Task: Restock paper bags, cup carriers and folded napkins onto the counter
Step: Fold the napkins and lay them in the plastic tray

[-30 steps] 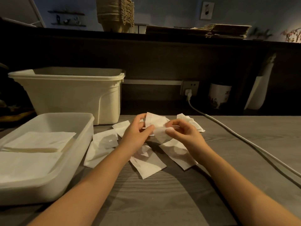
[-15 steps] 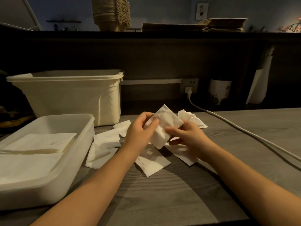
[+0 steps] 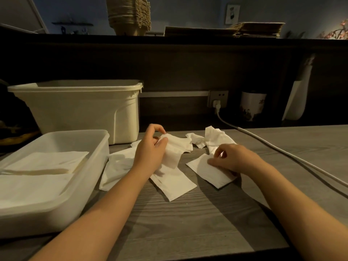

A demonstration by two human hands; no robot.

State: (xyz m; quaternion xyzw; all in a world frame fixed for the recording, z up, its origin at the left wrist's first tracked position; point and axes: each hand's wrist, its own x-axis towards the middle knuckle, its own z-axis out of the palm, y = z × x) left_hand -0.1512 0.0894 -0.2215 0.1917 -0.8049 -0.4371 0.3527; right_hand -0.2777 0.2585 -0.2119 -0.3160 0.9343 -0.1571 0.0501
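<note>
Several white napkins lie loose on the grey table. My left hand (image 3: 150, 149) pinches one folded napkin (image 3: 174, 150) between thumb and fingers, just above the table. My right hand (image 3: 232, 159) rests curled on another flat napkin (image 3: 205, 170) to the right, fingertips on its far edge. A further folded napkin (image 3: 173, 182) lies between my forearms. Crumpled napkins (image 3: 216, 138) sit behind my right hand. On the high counter stand a stack of brown cup carriers (image 3: 130, 15) and flat paper bags (image 3: 258, 29).
A shallow clear bin (image 3: 98, 147) with folded napkins inside stands at the left. A taller cream tub (image 3: 84, 110) is behind it. A white power cable (image 3: 282, 153) runs from the wall socket (image 3: 218, 98) across the right of the table. A white cup (image 3: 253, 106) stands by the wall.
My right hand let go of the napkin both hands held and moved right and down onto a flat napkin. My left hand keeps the first napkin and lowered it slightly.
</note>
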